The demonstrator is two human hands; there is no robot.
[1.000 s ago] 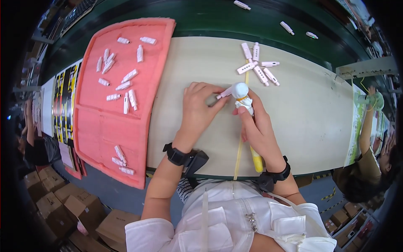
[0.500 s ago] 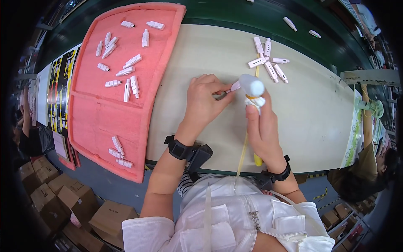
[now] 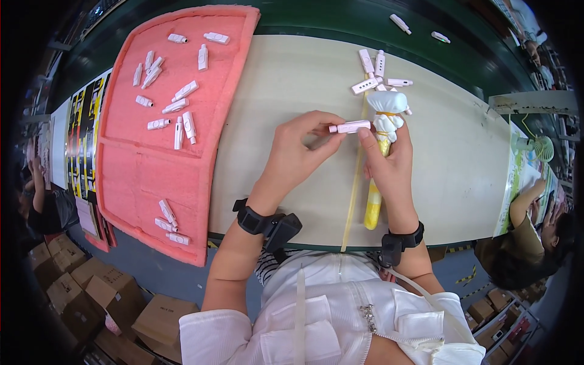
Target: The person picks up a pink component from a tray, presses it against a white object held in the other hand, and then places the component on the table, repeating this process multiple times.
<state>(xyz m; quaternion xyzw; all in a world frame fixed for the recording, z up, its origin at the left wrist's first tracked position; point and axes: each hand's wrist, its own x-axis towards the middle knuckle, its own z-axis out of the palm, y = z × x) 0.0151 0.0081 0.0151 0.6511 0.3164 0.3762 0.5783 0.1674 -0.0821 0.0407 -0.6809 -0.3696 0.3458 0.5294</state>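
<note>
Between my hands is a small pale pink, stick-shaped plastic device [image 3: 351, 127], lying sideways. My left hand [image 3: 298, 143] pinches its narrow left end between thumb and fingers. At its right end, the thumb of my right hand [image 3: 392, 167] touches it. That same hand grips a tool with a yellow handle [image 3: 373, 204] and a white cloth-wrapped head [image 3: 387, 100], bound by an orange band. The tool's head points away from me, its handle toward me. Just beyond the head lies a cluster of several similar devices [image 3: 365, 85], partly hidden by it.
On the left, a pink foam-lined tray [image 3: 146, 213] carries several more devices [image 3: 190, 126]. Past the pale worktop [image 3: 286, 67] runs a green surface [image 3: 340, 21] with two devices on it. A small green fan [image 3: 542, 148] stands at the right; cardboard boxes [image 3: 164, 319] sit at lower left.
The tool's wrapped head has tipped away from me and its yellow handle now shows. The device has moved slightly right and turned level, and my right thumb has come onto it.
</note>
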